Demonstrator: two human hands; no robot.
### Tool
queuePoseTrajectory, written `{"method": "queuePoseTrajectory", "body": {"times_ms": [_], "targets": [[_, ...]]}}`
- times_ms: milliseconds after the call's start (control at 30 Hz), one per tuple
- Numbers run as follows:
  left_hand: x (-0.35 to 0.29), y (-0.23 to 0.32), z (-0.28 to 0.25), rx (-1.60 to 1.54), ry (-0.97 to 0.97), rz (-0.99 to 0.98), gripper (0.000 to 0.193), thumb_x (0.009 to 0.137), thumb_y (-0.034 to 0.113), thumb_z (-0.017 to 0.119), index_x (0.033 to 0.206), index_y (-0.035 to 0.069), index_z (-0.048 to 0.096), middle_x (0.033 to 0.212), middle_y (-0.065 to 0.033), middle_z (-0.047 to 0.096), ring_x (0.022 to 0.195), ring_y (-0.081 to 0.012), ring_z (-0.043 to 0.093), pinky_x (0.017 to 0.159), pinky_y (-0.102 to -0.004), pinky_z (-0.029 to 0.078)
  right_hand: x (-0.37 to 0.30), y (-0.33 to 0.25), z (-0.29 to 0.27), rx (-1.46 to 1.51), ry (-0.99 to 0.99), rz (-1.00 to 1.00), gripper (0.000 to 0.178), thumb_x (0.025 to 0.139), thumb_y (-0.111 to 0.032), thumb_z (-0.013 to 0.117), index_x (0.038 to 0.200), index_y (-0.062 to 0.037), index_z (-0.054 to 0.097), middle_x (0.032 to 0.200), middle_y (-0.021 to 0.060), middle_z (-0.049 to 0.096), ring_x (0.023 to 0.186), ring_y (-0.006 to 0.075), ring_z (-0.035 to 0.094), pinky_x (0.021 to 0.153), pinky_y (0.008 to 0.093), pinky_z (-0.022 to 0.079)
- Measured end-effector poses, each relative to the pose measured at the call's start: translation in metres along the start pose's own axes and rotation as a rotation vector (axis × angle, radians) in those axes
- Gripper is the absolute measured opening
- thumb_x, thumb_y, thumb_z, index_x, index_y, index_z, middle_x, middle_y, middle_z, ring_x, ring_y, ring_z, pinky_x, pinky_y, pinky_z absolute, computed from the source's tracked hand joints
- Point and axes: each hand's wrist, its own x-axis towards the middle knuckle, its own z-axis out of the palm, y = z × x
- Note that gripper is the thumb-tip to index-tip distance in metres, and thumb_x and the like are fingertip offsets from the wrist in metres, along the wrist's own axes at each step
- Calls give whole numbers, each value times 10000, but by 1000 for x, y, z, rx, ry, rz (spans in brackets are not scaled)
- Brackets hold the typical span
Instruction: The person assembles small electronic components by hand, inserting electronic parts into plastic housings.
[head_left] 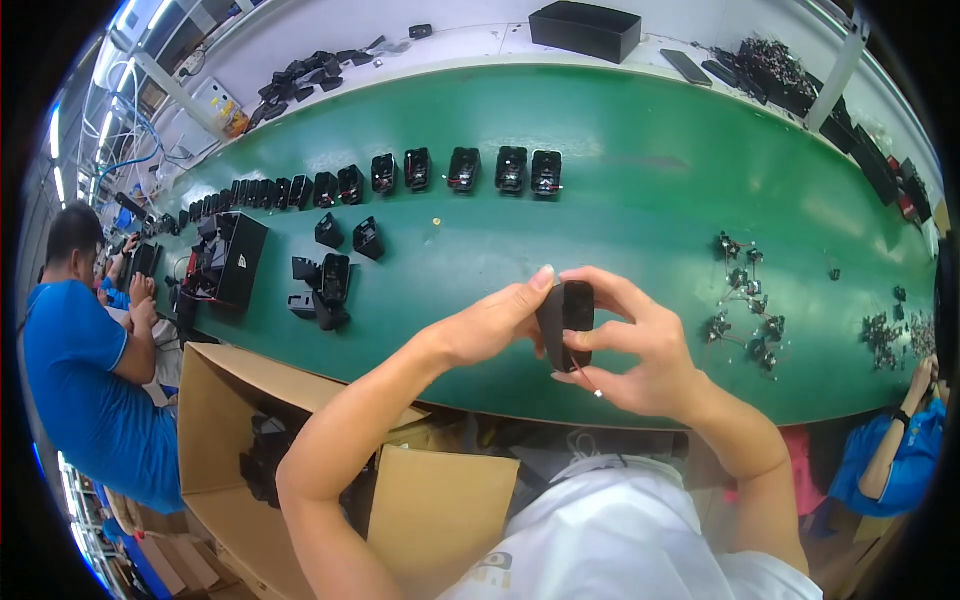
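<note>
Just above the near edge of the green worktable (620,120) I hold a small black plastic housing (577,300). My left hand (500,322) grips its left side, thumb at the top. My right hand (640,350) is closed on its right side, with thumb and fingers on the front and lower end. A thin reddish wire (584,378) with a white tip hangs from the housing's lower end. Inside details of the housing are too dark to make out. Several similar black housings (463,170) stand in a long row across the table, beyond my hands.
Loose black pieces (330,290) lie left of my hands, near a black bin (240,262) of parts. Small wired parts (750,290) are scattered at right. An open cardboard box (215,420) stands by my left arm. Co-workers in blue (85,370) sit at both sides.
</note>
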Motion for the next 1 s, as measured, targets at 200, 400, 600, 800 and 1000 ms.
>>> {"method": "queuePoseTrajectory", "body": {"times_ms": [200,400,600,800,1000], "targets": [[6,21,-58,1105,573,254,249,941,225,625,1002,-17,618,943,-159,674,843,-261,652,776,-364,515,51,83,-30,-376,1,-6,287,686,-93,838,943,-18,733,1274,217,603,983,370,682,897,393,532],[-29,3,-163,1929,945,-191,651,805,266,726,1362,64,455,1332,-178,488,1249,-354,460,984,-478,444,89,183,-53,-576,-94,161,260,732,-207,835,901,-62,701,1351,178,548,1137,379,592,955,417,491],[-43,-17,-189,1626,794,-592,601,890,351,649,1368,65,424,1267,-246,546,1104,-418,611,901,-516,519,87,190,-55,-645,-258,275,315,775,-243,805,1016,-87,674,1413,165,487,1191,369,561,1004,420,471],[-31,1,-157,1481,781,-378,704,747,347,816,1293,39,495,1191,-227,574,1058,-408,609,898,-463,510,44,118,-146,-771,-305,214,341,818,-194,749,1125,-86,647,1250,137,615,1106,328,607,970,419,484],[16,7,-81,1423,461,-12,721,652,331,879,1231,64,541,1187,-163,508,1045,-394,594,892,-453,512,-11,84,-217,-868,-327,493,272,811,-175,742,1050,-68,670,1024,106,692,973,286,655,869,403,519]]}}
